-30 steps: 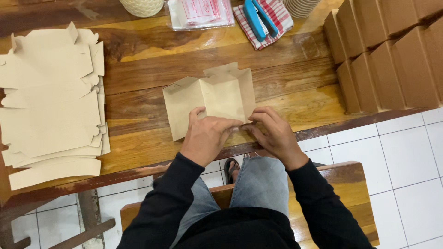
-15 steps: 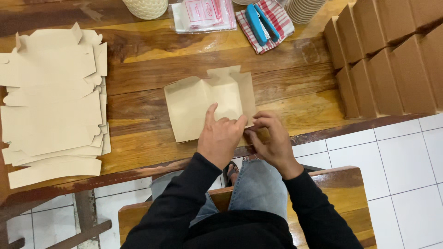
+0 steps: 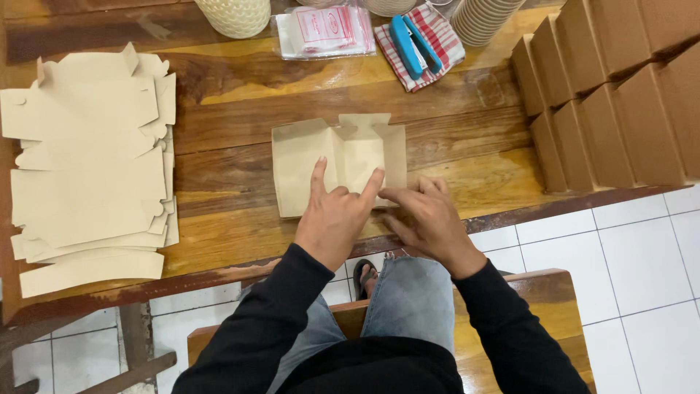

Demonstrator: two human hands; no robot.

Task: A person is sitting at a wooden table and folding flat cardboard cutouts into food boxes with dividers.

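Grained wooden table (image 3: 233, 124) | both hands (image 3: 335, 219) pressing, pinching flat tan cardboard blank (image 3: 321, 160) | neither hand closed round it

Two black-sleeved arms reach forward. The left hand (image 3: 334, 217) lies palm down with index finger and thumb spread; the right hand (image 3: 432, 220) curls beside it, fingertips touching.

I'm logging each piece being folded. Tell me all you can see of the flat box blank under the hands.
The box blank is plain tan card, creased into panels with small flaps along its far edge. It lies flat near the wooden table's front edge. The left hand presses on it; the right hand works its near right corner.
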